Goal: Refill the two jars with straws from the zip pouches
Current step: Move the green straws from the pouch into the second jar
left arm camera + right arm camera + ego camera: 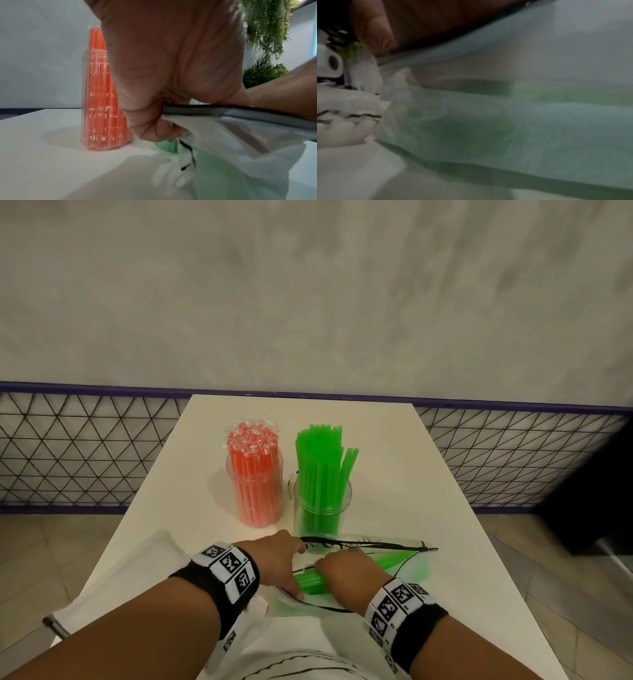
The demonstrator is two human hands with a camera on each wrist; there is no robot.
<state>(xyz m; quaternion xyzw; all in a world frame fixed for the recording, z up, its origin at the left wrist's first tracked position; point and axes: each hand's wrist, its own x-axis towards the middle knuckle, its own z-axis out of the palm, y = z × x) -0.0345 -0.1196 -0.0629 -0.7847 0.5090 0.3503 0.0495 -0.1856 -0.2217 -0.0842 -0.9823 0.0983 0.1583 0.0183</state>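
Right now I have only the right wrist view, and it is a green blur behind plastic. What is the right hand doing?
Observer: In the head view the right hand reaches into the open zip pouch and lies over a bundle of green straws. Its grip is hidden.
Operator: And the left hand?
Observer: The left hand holds the pouch mouth. The left wrist view shows its fingers pinching the black-edged rim.
Operator: Where are the jars?
Observer: Both stand upright beyond the pouch. The orange jar is packed, and the green jar beside it holds straws leaning loosely.
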